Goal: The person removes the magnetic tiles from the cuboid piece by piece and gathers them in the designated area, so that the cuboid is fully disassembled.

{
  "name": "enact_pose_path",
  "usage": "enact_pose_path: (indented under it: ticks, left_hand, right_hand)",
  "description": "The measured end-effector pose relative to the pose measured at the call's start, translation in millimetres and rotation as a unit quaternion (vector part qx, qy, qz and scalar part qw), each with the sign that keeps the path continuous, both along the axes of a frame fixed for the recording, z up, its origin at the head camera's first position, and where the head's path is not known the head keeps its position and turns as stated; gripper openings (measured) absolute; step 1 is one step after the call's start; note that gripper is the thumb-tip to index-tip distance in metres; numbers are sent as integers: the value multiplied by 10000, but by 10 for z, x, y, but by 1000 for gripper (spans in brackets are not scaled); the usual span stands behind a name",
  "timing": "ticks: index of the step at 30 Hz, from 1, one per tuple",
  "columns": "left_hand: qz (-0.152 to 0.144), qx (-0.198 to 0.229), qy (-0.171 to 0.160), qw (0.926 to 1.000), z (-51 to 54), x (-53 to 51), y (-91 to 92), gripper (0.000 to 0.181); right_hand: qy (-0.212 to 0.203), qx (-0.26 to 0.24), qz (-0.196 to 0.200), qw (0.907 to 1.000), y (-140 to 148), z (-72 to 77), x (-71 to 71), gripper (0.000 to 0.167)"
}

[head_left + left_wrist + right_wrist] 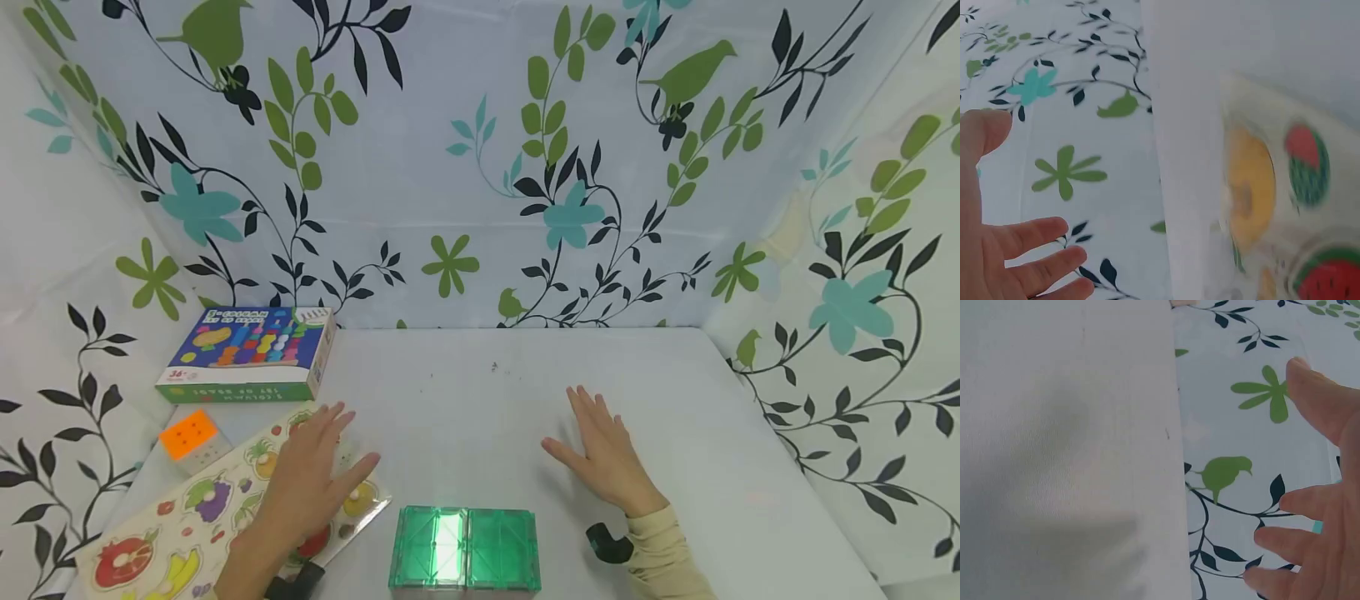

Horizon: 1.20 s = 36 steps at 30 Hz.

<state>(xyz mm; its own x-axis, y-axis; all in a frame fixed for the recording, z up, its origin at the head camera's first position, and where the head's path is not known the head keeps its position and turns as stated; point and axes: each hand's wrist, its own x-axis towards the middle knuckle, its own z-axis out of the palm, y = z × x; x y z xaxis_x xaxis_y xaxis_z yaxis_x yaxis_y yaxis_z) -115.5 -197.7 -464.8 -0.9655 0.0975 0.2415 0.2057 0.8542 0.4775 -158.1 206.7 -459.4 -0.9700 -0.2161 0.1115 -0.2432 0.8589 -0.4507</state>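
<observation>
My left hand [311, 467], fingers spread, hovers over a fruit-patterned sheet [168, 533] lying at the left of the table. In the left wrist view a pineapple-like yellow print and watermelon prints show on that sheet [1316, 231]. My right hand [603, 467] is over the right half of the white table, its fingers extended and holding nothing. Between the hands, at the front edge, sit two green translucent square tiles [504, 550] side by side, apparently on top of a stack. Each wrist wears a black strap or mount.
A boxed toy set [243, 354] lies at the table's back left. In front of it sits a cube [197, 437] with an orange top, beside the fruit sheet. The white table [465, 417] meets a patterned cloth [420, 167] at its back and sides.
</observation>
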Motion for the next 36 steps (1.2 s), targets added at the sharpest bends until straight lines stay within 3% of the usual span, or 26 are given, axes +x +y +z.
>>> enact_pose_path:
  ticks: [2, 5, 7, 11, 15, 20, 24, 29, 36]
  left_hand:
    - [-236, 558, -289, 9977, 45, 40, 114, 66]
    - [-621, 1249, -694, 9878, 115, 112, 301, 58]
    - [-963, 1401, -843, 9818, 141, 158, 417, 61]
    - [-1796, 1061, -855, 9742, 138, 232, 593, 85]
    - [-2305, 429, -822, 9686, 70, 289, 683, 105]
    - [-2506, 241, -1004, 9626, 3, 348, 700, 96]
    - [-2503, 357, -1233, 9596, 3, 375, 703, 81]
    - [-2442, 514, -1479, 9570, 6, 394, 716, 76]
    - [-2492, 532, -1156, 9601, -49, 407, 727, 72]
  right_hand:
    - [27, -429, 183, 9989, -20, 20, 11, 85]
    - [15, -1103, 521, 9925, -78, 68, 38, 73]
    - [-9, -1458, 754, 9864, -134, 109, 64, 63]
    - [-168, -1878, 1407, 9719, -257, 183, 179, 54]
    - [-269, -1788, 2268, 9570, -357, 190, 382, 63]
    - [-220, -1175, 2796, 9526, -441, 110, 629, 78]
    - [-191, -1007, 2720, 9568, -484, 40, 745, 80]
    - [205, -943, 2637, 9598, -503, -36, 790, 76]
    - [722, -729, 2645, 9589, -491, -76, 827, 74]
